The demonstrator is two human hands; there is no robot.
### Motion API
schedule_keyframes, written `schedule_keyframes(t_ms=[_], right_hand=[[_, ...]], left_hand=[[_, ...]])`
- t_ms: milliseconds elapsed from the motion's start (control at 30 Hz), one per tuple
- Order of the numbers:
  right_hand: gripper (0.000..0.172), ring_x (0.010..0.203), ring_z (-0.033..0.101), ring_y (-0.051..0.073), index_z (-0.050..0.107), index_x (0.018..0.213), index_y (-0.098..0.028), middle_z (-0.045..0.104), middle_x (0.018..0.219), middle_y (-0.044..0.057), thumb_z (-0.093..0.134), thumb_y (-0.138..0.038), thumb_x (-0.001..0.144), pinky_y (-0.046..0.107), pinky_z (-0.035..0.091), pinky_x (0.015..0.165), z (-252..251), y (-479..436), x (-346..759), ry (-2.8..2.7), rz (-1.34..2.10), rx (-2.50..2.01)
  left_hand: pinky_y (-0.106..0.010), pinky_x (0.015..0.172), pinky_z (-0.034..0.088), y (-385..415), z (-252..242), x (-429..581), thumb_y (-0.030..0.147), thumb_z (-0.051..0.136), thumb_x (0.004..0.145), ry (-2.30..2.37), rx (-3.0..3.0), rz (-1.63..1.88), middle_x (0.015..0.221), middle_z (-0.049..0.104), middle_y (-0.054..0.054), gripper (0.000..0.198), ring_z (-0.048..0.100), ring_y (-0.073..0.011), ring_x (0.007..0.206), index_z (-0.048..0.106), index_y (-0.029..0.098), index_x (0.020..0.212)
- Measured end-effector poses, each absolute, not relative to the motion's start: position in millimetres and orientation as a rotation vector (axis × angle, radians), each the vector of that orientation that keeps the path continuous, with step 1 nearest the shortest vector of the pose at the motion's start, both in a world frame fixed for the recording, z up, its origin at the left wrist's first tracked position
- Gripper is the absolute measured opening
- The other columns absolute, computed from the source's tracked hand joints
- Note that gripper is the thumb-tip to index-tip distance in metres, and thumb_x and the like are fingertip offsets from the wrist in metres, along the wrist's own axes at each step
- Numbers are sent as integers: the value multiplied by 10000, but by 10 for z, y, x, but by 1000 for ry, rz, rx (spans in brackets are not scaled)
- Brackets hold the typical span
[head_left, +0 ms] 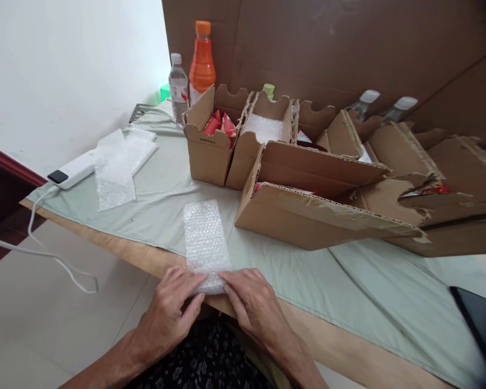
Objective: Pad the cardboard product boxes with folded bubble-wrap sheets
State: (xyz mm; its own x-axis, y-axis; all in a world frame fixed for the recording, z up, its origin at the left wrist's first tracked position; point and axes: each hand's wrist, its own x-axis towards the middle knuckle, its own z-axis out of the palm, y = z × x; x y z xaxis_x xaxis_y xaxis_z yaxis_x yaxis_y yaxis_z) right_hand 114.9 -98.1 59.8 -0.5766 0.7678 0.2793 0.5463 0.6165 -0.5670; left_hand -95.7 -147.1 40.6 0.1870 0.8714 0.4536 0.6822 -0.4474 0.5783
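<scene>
A strip of bubble wrap [206, 235] lies on the green cloth at the table's front edge, its near end folded or rolled over. My left hand [174, 302] pinches the left side of that near end between thumb and fingers. On the right side, my right hand [255, 297] holds the same end with thumb and fingertips. Whether anything is inside the fold cannot be made out. More bubble wrap pieces [115, 175] lie to the left, partly over a white device [75, 168] with a cable.
Cardboard boxes [328, 216] stand across the middle and right, some holding red packets [213, 123] or bubble wrap. Behind them are an orange bottle [202, 62] and a clear bottle [178, 89]. A black phone-like object [480, 324] lies at the right edge.
</scene>
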Motion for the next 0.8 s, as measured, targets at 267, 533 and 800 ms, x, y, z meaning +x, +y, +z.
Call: schedule_keyframes(t_ms=[267,533,800], right_hand=[[294,1152,644,270,639,1238,-207,710,1231,121,567,-82,982,430,526,926,530,-1073,1253,-2199,213,-989],[313,1338,549,325,662,1248,-185,698,1327,121,517,-93,987,499,466,1003,447,-815,1082,-2557,243,-865],[282,876,658,203,652,1231,-229,752,990,37,462,-133,1046,374,518,814,631,-899,1156,-2401,609,-935]], left_hand=[[-400,820,556,-1308,336,-1011,140,578,953,1664,2072,1186,967,740,-81,257,658,-245,918,659,161,1196],[-470,933,540,-1260,325,-1054,168,582,975,1793,2184,1122,1172,673,-142,336,628,-287,1074,590,164,1311],[-463,1038,478,-1399,444,-1105,93,605,945,1450,2174,1133,1062,736,-72,306,642,-249,1069,624,203,1230]])
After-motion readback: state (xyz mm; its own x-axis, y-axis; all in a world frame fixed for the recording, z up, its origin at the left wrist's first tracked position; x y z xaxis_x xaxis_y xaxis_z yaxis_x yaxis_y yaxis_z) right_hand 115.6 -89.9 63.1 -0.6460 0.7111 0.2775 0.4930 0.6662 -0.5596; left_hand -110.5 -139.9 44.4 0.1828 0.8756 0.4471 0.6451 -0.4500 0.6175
